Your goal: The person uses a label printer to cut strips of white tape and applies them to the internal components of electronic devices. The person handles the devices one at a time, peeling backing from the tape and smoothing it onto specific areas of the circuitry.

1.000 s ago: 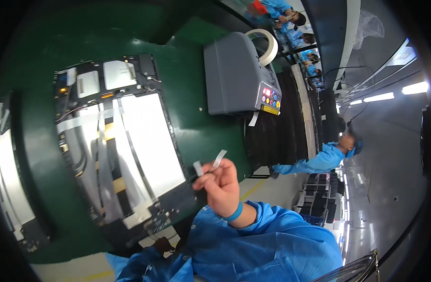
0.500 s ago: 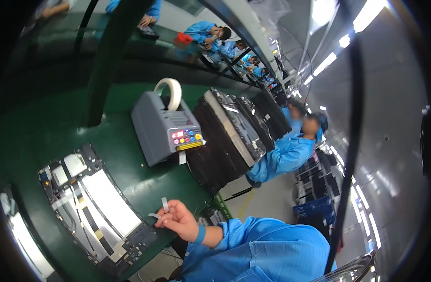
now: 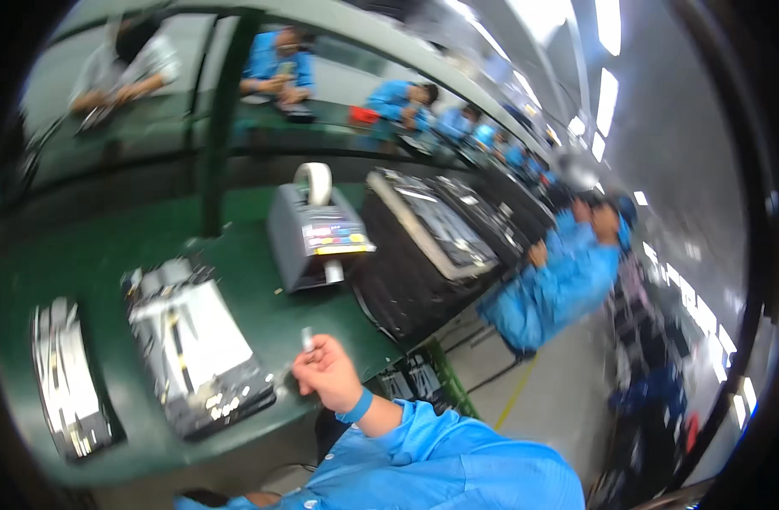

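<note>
My right hand (image 3: 328, 374), with a blue wristband, is raised over the bench's front edge. Its thumb and fingers pinch a short pale tape strip (image 3: 307, 338) that sticks up from the fingertips. A second strip is too blurred to make out. To the hand's left lies an opened electronic device (image 3: 204, 327), its large white panel and dark circuit parts facing up. Beyond the hand stands a grey tape dispenser (image 3: 298, 238) with a white tape roll (image 3: 318, 183) on top and a tape end (image 3: 333, 272) hanging out. Only a sliver of my left hand (image 3: 264, 499) shows at the lower edge; its fingers are hidden.
Another opened device (image 3: 65, 374) lies at the far left of the green bench (image 3: 236, 255). Black trays (image 3: 398, 293) holding devices are stacked right of the dispenser. A green post (image 3: 213, 170) rises behind. A co-worker in blue (image 3: 551, 272) sits at the right; others work opposite.
The view has swung, bringing more of the left device and the people opposite into sight. My right hand still pinches tape. A sliver of my left hand now shows at the lower edge.
</note>
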`<state>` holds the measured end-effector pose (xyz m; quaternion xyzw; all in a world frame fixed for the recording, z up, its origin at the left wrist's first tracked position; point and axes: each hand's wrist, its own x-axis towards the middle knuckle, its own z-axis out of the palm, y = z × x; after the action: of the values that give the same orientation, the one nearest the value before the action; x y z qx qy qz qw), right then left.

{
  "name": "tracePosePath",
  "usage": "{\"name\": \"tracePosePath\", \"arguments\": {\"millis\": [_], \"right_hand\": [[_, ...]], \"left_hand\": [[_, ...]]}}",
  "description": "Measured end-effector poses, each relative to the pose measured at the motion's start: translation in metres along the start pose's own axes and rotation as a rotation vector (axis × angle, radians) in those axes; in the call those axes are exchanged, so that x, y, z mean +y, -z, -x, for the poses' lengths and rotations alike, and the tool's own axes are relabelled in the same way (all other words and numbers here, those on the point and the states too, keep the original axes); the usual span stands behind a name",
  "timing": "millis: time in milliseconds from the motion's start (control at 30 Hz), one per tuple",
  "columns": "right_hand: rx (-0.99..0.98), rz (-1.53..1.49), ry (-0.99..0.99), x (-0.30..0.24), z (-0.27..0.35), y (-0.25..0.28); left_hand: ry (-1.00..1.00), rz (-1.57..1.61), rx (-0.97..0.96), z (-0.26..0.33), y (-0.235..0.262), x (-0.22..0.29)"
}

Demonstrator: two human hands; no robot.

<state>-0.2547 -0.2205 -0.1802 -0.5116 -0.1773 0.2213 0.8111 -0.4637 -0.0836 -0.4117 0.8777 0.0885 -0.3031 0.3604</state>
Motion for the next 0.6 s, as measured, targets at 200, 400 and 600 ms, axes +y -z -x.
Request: {"name": "tracePosePath", "arguments": {"millis": [200, 400, 600], "right_hand": [[0.059, 0.248, 0.025, -0.011, 0.003, -0.005], [0.262, 0.320, -0.030, -0.020, 0.014, -0.020], [0.319, 0.287, -0.304, -0.035, 0.002, -0.038]], "left_hand": [[-0.103, 0.135, 0.011, 0.007, -0.021, 0.011], [-0.092, 0.264, 0.042, -0.001, 0.022, 0.003], [0.010, 0.281, -0.019, 0.024, 0.066, -0.014]]}}
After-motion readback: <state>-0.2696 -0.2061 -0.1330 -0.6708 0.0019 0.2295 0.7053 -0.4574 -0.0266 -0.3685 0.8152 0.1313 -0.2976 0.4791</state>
